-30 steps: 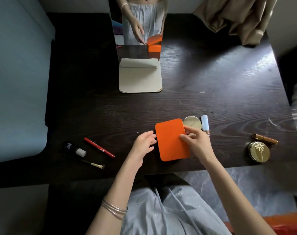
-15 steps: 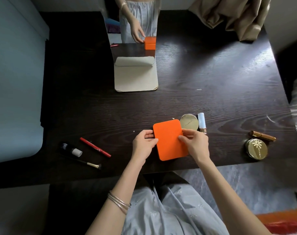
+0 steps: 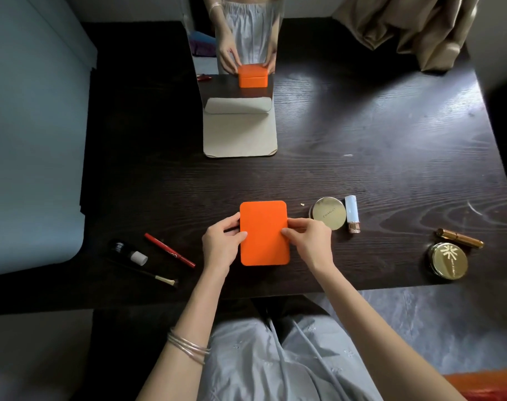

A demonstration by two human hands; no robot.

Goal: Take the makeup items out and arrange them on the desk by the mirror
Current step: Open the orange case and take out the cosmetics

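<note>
An orange box (image 3: 264,233) with its lid closed stands near the front edge of the dark wooden desk (image 3: 362,134). My left hand (image 3: 222,244) grips its left side and my right hand (image 3: 308,241) grips its right side. Right of it lie a gold compact (image 3: 329,213) and a white lipstick tube (image 3: 352,217). Further right are a gold tube (image 3: 460,238) and a second gold compact (image 3: 448,260). On the left lie a black bottle with a white cap (image 3: 129,252), a red pencil (image 3: 170,250) and a small brush (image 3: 157,277). The standing mirror (image 3: 238,82) is at the back.
A beige cloth (image 3: 408,27) hangs over the desk's far right corner. A pale blue surface (image 3: 29,140) borders the desk on the left. The mirror's beige base (image 3: 240,131) rests on the desk. My lap in grey fabric (image 3: 275,357) is below the front edge.
The box's lid, raised a second ago in the mirror's reflection, is now shut. The box has been straightened and shifted left, away from the gold compact, with both hands now on its sides.
</note>
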